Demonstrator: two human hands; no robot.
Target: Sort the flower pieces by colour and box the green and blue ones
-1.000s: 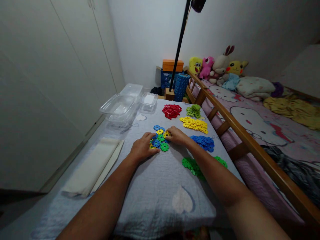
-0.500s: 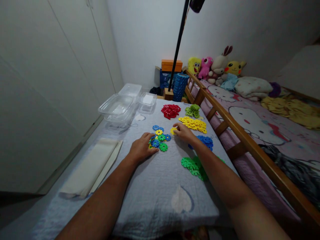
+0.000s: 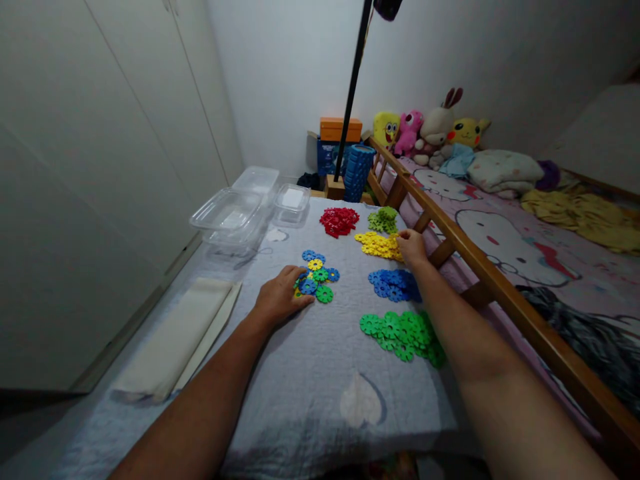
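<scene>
Discs of mixed colours (image 3: 320, 275) lie on the cloth-covered counter (image 3: 290, 360), their left edge hidden by my left hand (image 3: 283, 293), thumb and fingers spread around them. My right hand (image 3: 413, 248) covers the right end of the yellow pile (image 3: 377, 245); whether it pinches anything, I cannot tell.

Black pole (image 3: 352, 87) cropped, blue pile (image 3: 393, 285) part-hidden
</scene>
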